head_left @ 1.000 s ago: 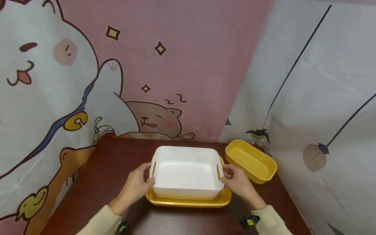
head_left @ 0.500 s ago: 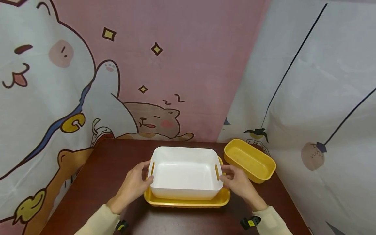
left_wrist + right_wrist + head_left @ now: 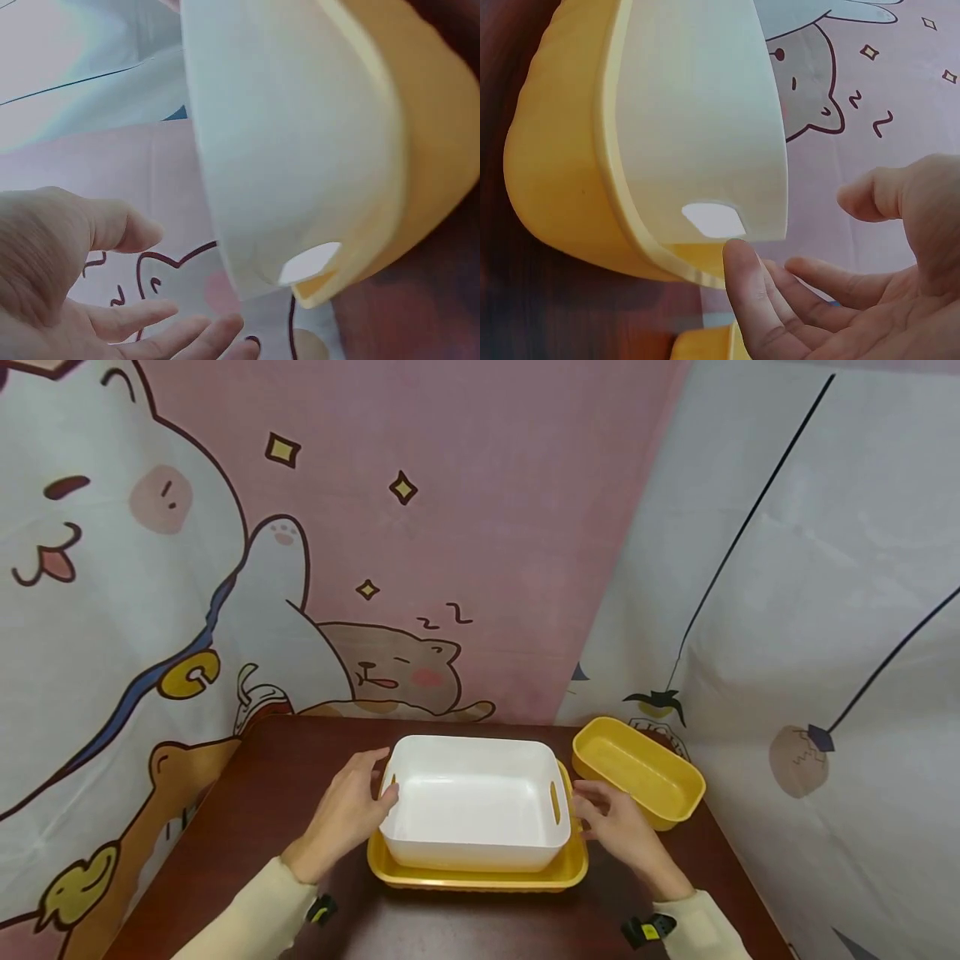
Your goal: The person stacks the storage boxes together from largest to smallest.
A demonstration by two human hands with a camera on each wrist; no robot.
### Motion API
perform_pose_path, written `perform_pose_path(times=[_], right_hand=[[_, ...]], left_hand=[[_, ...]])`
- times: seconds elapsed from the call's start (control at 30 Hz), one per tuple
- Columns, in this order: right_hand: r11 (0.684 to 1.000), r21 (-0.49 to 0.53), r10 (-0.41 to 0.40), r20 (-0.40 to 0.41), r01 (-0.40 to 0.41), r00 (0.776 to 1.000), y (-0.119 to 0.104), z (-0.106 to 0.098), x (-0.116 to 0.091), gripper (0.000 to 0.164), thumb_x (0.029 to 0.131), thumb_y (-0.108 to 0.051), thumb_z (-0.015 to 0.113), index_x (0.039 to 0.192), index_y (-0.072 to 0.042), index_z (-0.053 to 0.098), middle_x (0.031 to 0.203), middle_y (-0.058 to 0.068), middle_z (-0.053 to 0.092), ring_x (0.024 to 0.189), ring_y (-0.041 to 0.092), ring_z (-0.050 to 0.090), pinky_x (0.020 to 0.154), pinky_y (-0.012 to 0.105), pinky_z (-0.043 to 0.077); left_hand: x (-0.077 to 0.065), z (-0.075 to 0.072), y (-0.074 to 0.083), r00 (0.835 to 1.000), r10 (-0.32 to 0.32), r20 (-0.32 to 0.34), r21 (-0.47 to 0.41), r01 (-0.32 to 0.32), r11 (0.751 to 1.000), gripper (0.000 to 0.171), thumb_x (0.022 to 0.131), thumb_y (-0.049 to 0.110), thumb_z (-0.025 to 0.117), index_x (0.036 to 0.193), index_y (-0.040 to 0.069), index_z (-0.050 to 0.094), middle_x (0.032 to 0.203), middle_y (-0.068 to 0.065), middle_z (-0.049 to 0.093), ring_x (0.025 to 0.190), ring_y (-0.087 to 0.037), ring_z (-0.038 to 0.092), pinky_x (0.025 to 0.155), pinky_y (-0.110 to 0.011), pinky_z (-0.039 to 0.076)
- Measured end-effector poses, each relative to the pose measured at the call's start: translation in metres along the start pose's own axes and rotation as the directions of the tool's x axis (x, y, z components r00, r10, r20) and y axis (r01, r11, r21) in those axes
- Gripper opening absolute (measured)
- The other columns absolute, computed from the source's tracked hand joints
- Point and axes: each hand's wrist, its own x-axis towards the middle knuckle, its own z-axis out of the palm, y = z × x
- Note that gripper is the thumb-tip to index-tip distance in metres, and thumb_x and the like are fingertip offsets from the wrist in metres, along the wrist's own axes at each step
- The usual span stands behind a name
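Note:
A white rectangular bin (image 3: 472,810) with a slot handle at each end sits inside a larger yellow bin (image 3: 487,880), its upper part standing above the yellow rim. My left hand (image 3: 347,814) is at the white bin's left end, thumb and fingers spread apart; the left wrist view shows a gap between them and the wall. At the other end is my right hand (image 3: 621,827), relaxed, with its fingertips (image 3: 742,262) right by the slot's lower edge in the right wrist view. Neither hand grips anything.
A smaller yellow bin (image 3: 637,768) stands behind and to the right, beside my right hand. Everything rests on a dark brown table (image 3: 247,810). A curtain printed with cartoon cats (image 3: 480,543) hangs along the back and sides.
Both hands have let go of the white bin's end handles. The left has shifted slightly up and the right a little outward. The white bin stays in the yellow one.

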Motion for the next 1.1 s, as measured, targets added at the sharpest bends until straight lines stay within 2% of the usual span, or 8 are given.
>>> perform_pose_path(times=[0.23,0.43,0.67,0.9,1.1], right_hand=[[0.999,-0.043,-0.03,-0.031,0.028,0.999,0.001,-0.011,0.004,0.051,0.12,-0.024,0.067,0.161,0.005,0.06,0.157,0.031,0.069,0.128,0.044,0.079,0.091,0.045,0.074],[0.993,-0.119,-0.027,-0.085,0.016,0.996,0.002,-0.024,0.004,0.048,0.12,-0.027,0.067,0.158,0.002,0.064,0.155,0.03,0.071,0.119,0.039,0.083,0.094,0.046,0.073],[0.978,-0.208,-0.023,-0.148,-0.009,0.989,0.002,-0.039,0.006,0.05,0.121,-0.03,0.063,0.159,0.003,0.065,0.161,0.03,0.068,0.139,0.05,0.072,0.113,0.063,0.065],[0.968,-0.249,-0.032,-0.197,-0.019,0.98,0.01,-0.055,0.009,0.051,0.121,-0.03,0.061,0.157,0.005,0.065,0.16,0.032,0.068,0.139,0.051,0.072,0.112,0.063,0.064],[0.963,-0.262,-0.007,-0.245,-0.059,0.97,0.018,-0.066,0.011,0.054,0.121,-0.031,0.06,0.159,0.006,0.064,0.158,0.034,0.068,0.14,0.053,0.071,0.111,0.063,0.064]], left_hand=[[0.013,-0.003,0.018,0.999,0.042,-0.001,0.015,-0.042,0.999,0.062,0.107,0.02,0.081,0.163,0.0,0.063,0.162,-0.025,0.066,0.135,-0.041,0.075,0.108,-0.061,0.067],[0.025,0.002,0.034,0.999,0.04,0.026,-0.02,-0.04,0.999,0.06,0.108,0.024,0.08,0.163,0.004,0.065,0.165,-0.023,0.064,0.139,-0.043,0.074,0.106,-0.062,0.068],[0.04,0.011,0.059,0.996,0.072,0.053,-0.023,-0.071,0.997,0.058,0.108,0.026,0.08,0.16,0.004,0.067,0.164,-0.021,0.066,0.138,-0.04,0.074,0.111,-0.061,0.066],[0.056,0.024,0.085,0.988,0.118,0.104,-0.055,-0.113,0.992,0.055,0.11,0.026,0.077,0.16,0.004,0.067,0.164,-0.021,0.067,0.145,-0.042,0.071,0.117,-0.061,0.062],[0.07,0.04,0.109,0.974,0.171,0.15,-0.076,-0.161,0.984,0.055,0.11,0.026,0.075,0.159,0.002,0.067,0.164,-0.02,0.067,0.152,-0.042,0.066,0.123,-0.061,0.058]])
